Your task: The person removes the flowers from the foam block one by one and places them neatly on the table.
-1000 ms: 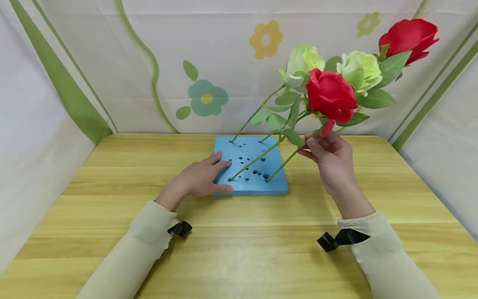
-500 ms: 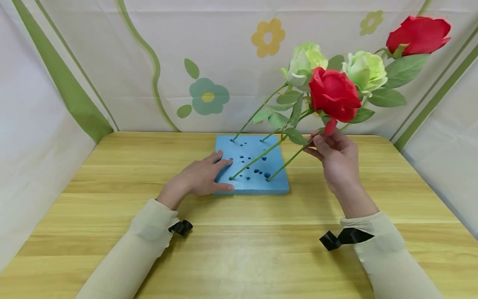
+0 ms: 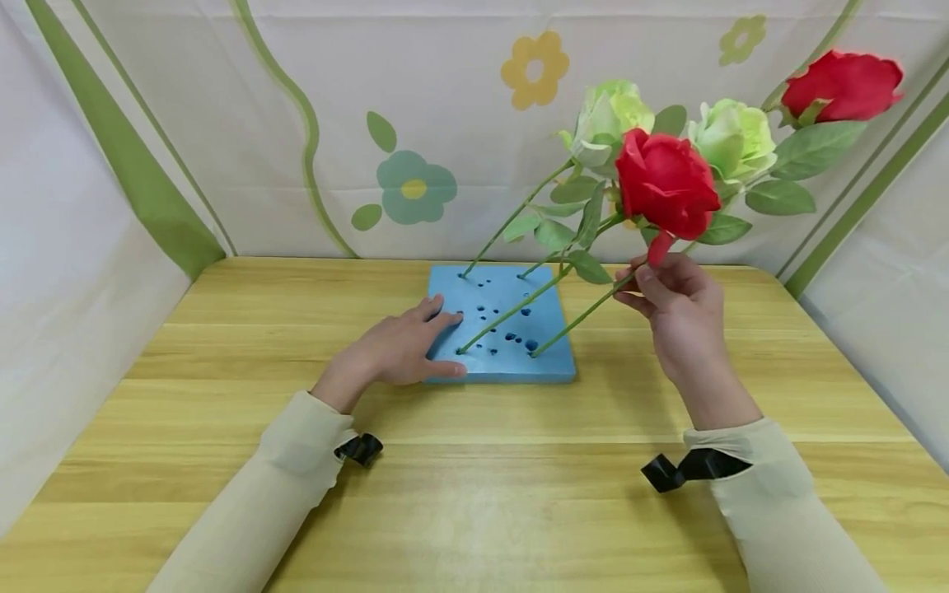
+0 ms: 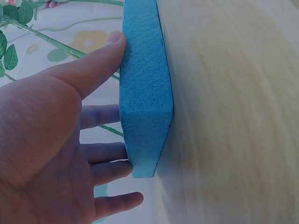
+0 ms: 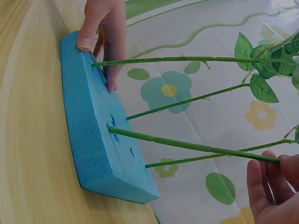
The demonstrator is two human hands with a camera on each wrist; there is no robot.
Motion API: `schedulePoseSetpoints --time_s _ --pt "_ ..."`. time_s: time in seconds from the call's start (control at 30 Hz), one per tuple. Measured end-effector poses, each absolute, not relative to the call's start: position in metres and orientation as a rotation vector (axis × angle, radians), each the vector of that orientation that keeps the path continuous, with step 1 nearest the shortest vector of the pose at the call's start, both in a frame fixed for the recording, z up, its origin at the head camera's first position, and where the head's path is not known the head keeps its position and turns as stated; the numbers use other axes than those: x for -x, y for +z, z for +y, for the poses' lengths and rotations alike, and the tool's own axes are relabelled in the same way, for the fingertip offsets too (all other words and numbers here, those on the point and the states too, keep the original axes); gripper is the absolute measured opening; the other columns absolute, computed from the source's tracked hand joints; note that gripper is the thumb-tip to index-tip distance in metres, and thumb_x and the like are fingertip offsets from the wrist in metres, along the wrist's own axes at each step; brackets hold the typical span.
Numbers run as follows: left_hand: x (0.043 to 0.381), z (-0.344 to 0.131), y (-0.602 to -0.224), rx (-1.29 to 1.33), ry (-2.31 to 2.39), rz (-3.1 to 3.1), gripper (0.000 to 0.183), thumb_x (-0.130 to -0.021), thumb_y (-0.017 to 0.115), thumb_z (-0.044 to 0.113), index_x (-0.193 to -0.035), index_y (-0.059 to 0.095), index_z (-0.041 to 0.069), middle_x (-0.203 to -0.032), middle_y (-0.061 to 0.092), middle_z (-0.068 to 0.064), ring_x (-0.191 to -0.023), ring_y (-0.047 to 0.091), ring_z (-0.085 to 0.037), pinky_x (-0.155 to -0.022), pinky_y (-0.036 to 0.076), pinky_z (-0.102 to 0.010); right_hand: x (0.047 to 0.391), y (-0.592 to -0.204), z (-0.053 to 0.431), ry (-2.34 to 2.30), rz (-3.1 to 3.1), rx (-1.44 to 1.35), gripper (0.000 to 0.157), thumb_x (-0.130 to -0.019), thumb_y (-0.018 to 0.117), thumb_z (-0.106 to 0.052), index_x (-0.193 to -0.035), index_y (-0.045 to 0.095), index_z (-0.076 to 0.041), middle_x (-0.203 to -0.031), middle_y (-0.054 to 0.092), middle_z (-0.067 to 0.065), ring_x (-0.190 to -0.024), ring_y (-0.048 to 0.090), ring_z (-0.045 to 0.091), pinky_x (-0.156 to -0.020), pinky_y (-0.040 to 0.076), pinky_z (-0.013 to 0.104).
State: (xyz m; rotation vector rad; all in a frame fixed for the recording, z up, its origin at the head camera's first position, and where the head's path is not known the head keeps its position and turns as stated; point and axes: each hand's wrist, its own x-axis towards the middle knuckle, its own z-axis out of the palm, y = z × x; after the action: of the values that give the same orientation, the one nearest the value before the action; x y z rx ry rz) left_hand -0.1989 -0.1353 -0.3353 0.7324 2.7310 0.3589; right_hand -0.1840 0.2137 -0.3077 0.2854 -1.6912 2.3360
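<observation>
My left hand (image 3: 396, 346) lies at the left side of a blue foam block (image 3: 549, 372), fingers spread and touching its top, thumb at the near edge. In the left wrist view, the thumb and fingers meet the block's face. My right hand (image 3: 685, 321) pinches the green stem (image 5: 196, 145) of a red rose (image 3: 845, 86), partway up. That stem's foot stands in the front right hole, leaning right. Another red rose (image 3: 667, 183), which overlaps the right fingertips in the head view, and two pale green roses (image 3: 611, 123) also stand in the block.
The block has several other holes (image 3: 511, 337) in its top. It sits on a wood-grain table (image 3: 474, 494) near the back edge. Behind rises a white cloth wall (image 3: 311, 49) with printed flowers. Leaves (image 3: 589, 267) crowd the space just left of the right hand.
My right hand has shifted a little to the right with the stem. The far red rose leans further right. The left hand and the block stay put.
</observation>
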Motion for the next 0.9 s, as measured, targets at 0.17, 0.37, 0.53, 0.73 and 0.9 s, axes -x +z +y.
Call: schedulePoseSetpoints --time_s 0.17,0.37,0.53,0.73,0.9 --pt "0.1987 -0.1356 -0.3359 -0.742 0.37 2.735 0.086 -0.101 0.065 0.058 -0.169 0.031 0.016 -0.179 0.009 -0.021 -0.166 0.014 -0.041 -0.127 0.033 -0.061 0.1856 -0.3098 0.2156 2.333 -1.703 -0.225 0.007 -0.103 0.065 -0.004 -0.109 0.064 0.0 -0.104 0.072 0.009 -0.095 0.074 0.019 -0.084 0.065 0.028" --pt "0.1984 -0.1357 -0.3359 -0.752 0.378 2.737 0.086 -0.102 0.065 0.057 -0.168 0.032 0.015 -0.179 0.009 -0.021 -0.166 0.014 -0.041 -0.127 0.033 -0.061 0.188 -0.3117 0.2176 2.326 -1.722 -0.174 0.006 -0.104 0.065 -0.005 -0.108 0.063 -0.002 -0.106 0.074 0.008 -0.097 0.074 0.02 -0.083 0.065 0.028" --pt "0.1979 -0.1355 -0.3353 -0.746 0.382 2.734 0.086 -0.102 0.064 0.057 -0.169 0.031 0.015 -0.179 0.009 -0.021 -0.166 0.013 -0.041 -0.128 0.031 -0.061 0.1891 -0.3131 0.2185 2.33 -1.734 -0.156 0.013 -0.104 0.065 -0.006 -0.115 0.061 -0.001 -0.103 0.075 0.007 -0.097 0.073 0.022 -0.083 0.065 0.028" --pt "0.1976 -0.1361 -0.3363 -0.746 0.389 2.739 0.086 -0.102 0.065 0.058 -0.169 0.031 0.015 -0.179 0.009 -0.02 -0.166 0.013 -0.041 -0.127 0.031 -0.062 0.1902 -0.3145 0.2194 2.334 -1.748 -0.133 0.017 -0.105 0.064 -0.008 -0.119 0.06 -0.001 -0.101 0.076 0.006 -0.096 0.072 0.02 -0.082 0.064 0.028" --pt "0.1988 -0.1372 -0.3382 -0.754 0.394 2.747 0.087 -0.101 0.065 0.059 -0.169 0.032 0.015 -0.179 0.01 -0.02 -0.166 0.015 -0.041 -0.127 0.032 -0.061 0.1913 -0.3164 0.2202 2.358 -1.742 -0.134 0.017 -0.105 0.064 -0.009 -0.12 0.06 -0.001 -0.101 0.077 0.007 -0.095 0.071 0.02 -0.081 0.064 0.028"
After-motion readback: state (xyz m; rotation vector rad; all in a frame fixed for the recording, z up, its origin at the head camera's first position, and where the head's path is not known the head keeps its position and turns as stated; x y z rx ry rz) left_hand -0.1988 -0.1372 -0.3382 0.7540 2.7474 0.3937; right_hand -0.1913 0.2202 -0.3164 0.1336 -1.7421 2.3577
